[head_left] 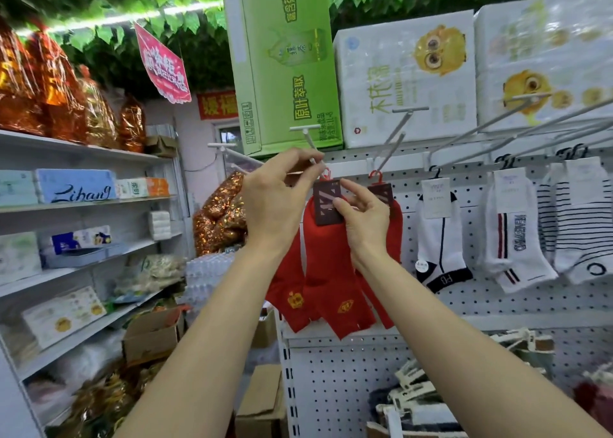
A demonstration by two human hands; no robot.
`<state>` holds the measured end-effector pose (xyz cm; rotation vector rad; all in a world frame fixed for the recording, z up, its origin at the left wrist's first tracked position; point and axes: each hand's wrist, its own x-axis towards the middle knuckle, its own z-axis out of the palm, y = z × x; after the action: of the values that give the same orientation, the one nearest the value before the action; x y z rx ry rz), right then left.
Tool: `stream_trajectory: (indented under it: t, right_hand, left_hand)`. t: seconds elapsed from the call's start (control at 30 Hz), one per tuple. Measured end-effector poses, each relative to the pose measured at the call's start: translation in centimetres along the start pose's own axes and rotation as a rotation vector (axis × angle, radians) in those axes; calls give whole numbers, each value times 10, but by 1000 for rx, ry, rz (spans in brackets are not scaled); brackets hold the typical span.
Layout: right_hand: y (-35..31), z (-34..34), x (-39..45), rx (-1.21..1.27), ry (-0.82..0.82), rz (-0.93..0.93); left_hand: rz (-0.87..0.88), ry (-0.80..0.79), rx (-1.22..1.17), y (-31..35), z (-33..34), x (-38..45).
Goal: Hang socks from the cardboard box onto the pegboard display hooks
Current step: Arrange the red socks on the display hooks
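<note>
1. The red socks (323,271) hang at the centre of our view, their dark header card (328,203) topped by a red plastic hanger (326,173) at the white hook (311,145)
2. Our right hand (363,218) pinches the card, likely to steady the pair; our left hand (275,198), at nine o'clock of the card, pinches the hook rod, probably guiding the hanger along it
3. We cannot tell whether the hanger is fully threaded; fingers hide that spot
4. At three o'clock, another red pair (391,218), then white socks (441,235), hang on the pegboard (331,388)
5. The cardboard box (262,401), cut off at six o'clock, hides its contents
</note>
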<state>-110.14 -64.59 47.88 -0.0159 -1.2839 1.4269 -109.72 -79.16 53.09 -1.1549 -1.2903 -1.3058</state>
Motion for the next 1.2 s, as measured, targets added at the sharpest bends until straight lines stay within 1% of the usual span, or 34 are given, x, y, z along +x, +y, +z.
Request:
stream_trajectory:
  t: [0.17, 0.33, 0.43, 0.53, 0.63, 0.7, 0.87, 1.0, 1.2]
  right_hand:
    - [3, 5, 7, -129, 17, -32]
    - [13, 2, 8, -152, 9, 23]
    - [11, -1, 6, -160, -2, 21]
    - [5, -7, -1, -247, -24, -54]
    - [-3, -16, -12, -377, -14, -156]
    - [-9, -24, -24, -392, -9, -215]
    - [-28, -51, -73, -440, -51, -358]
    - [-32, -84, -124, -556, -88, -451]
    - [-30, -136, -203, -688, -72, -434]
  left_hand:
    - [-1, -22, -36, -2, -2, 1]
    - [-17, -39, -48, -1, -5, 2]
    - [-45, -48, -59, -3, -6, 1]
    - [-77, -39, -54, -7, -9, -6]
    - [-148, -64, -50, -14, -18, -22]
    - [-198, -91, -51, -18, -24, -38]
    - [-271, -197, -45, -21, -41, -85]
    - [-225, -328, -8, -19, -53, -125]
    - [-224, -485, -44, 1, -58, -192]
